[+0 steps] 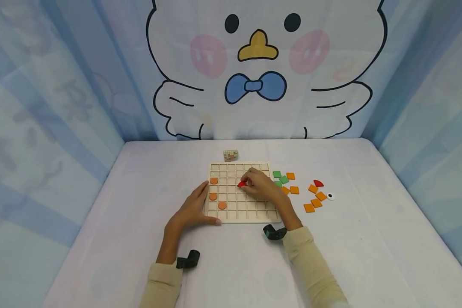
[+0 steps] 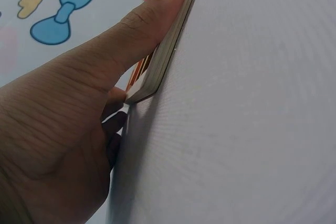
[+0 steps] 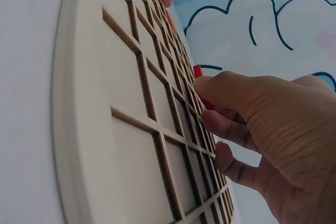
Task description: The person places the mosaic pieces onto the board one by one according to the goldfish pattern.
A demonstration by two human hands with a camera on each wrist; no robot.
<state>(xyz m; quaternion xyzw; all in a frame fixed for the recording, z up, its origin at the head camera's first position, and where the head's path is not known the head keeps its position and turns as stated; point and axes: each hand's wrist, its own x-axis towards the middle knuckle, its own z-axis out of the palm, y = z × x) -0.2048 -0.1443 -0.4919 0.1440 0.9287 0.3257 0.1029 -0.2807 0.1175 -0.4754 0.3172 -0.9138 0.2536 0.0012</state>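
Observation:
A pale wooden grid board [image 1: 231,217] lies flat before me. My left hand [image 1: 194,209] rests against its near left corner, thumb [image 2: 142,27] straight along the front edge, fingers along the left side. Over the middle of the board, my right hand [image 1: 259,185] pinches a small red piece [image 1: 241,184] between thumb and fingertips. The red piece [image 3: 198,72] shows only partly in the right wrist view, past the thumb. Three orange round pieces sit in grid squares on the left: an upper disc [image 1: 214,181], a middle disc [image 1: 213,196] and a lower disc [image 1: 222,205].
Right of the board lie several green squares [image 1: 277,174] and orange squares [image 1: 294,190]. Farther right are a red fan-shaped piece [image 1: 318,183] and a white eye-like disc [image 1: 330,196]. A small patterned card [image 1: 230,155] lies behind the board. A cartoon curtain [image 1: 254,119] hangs behind the table.

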